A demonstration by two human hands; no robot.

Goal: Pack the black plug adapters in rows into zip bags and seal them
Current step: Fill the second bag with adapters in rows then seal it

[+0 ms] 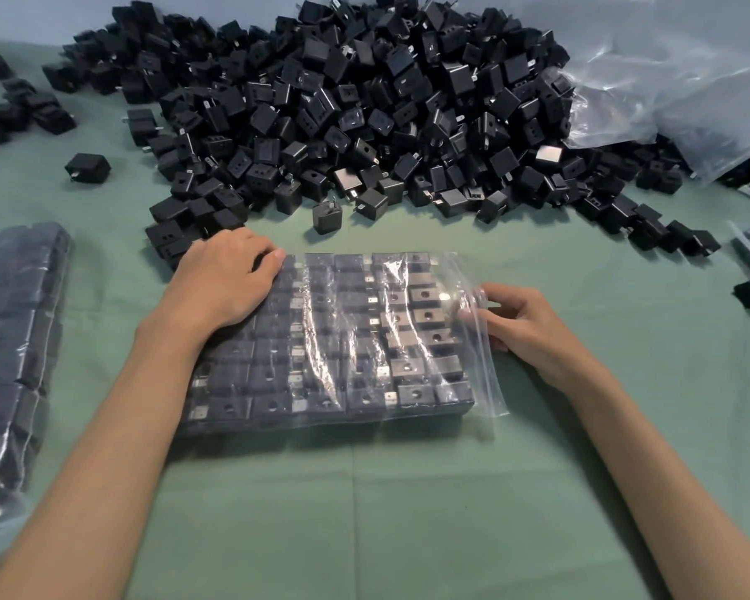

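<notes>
My left hand (224, 283) presses on the bag (356, 339), fingers (260, 252) relaxed; my right hand (525, 326) pinches its right edge.

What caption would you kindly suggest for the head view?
Left hand rests on the filled zip bag; right hand pinches its mouth.

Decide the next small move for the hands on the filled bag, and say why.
Probably slide the right hand along the loose right edge of the zip bag, pinching it shut: the adapters fill the bag in rows, the left hand presses it flat, that edge looks unsealed.
</notes>
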